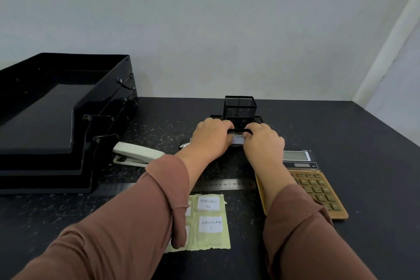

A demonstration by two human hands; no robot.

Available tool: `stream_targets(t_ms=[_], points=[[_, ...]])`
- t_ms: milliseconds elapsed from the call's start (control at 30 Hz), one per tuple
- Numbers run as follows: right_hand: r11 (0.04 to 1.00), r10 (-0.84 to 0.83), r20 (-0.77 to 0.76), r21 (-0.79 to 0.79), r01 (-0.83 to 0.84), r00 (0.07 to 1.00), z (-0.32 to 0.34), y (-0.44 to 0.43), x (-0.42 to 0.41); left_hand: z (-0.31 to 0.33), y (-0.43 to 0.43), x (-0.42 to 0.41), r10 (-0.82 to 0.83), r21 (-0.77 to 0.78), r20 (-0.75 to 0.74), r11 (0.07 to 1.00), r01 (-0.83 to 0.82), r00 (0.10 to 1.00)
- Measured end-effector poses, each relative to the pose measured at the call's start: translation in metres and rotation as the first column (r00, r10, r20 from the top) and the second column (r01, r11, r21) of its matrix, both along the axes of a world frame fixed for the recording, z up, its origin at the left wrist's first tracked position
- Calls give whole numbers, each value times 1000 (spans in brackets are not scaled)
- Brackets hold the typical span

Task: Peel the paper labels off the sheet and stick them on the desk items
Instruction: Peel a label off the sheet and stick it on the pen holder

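The task looks to be in its early half. Both hands are at the near front of the black wire-mesh desk organiser, in the middle of the desk. They are applying a small white paper label to its low front wall. The left hand has its fingers curled over the front rim. The right hand is curled there too, with its thumb on the label's right end. I cannot tell whether the left thumb also presses the label.

The pale yellow-green backing sheet lies near the person, partly under the left sleeve. Two labels sit unpeeled on it: the "PENGGARIS 02" label and, nearer, the "KALKULATOR 11" label. White edges of others show beside the sleeve. The near right patch of the sheet looks bare.

The steel ruler just beyond the sheet and the gold-brown calculator to the right carry no visible label. Neither does the white stapler on the left, so at least these seem left to do.

The dark speckled desk top meets a plain pale wall. A stack of glossy black letter trays stands at the far left.
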State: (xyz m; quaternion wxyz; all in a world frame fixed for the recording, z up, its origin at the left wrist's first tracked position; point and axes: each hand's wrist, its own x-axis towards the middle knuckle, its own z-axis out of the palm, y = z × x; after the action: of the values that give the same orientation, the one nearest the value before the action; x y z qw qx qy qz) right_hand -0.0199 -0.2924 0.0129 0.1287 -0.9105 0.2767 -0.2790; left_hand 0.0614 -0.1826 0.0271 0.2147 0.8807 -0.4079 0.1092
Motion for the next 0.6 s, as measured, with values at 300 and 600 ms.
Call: stream_targets(t_ms=[300, 600], points=[[999, 38, -103, 19, -36, 994, 3, 0, -3, 0, 3, 6, -49, 42, -103, 998, 54, 993], [982, -63, -156, -185, 34, 986, -5, 8, -1, -11, -3, 2, -14, 28, 71, 1000, 12, 997]])
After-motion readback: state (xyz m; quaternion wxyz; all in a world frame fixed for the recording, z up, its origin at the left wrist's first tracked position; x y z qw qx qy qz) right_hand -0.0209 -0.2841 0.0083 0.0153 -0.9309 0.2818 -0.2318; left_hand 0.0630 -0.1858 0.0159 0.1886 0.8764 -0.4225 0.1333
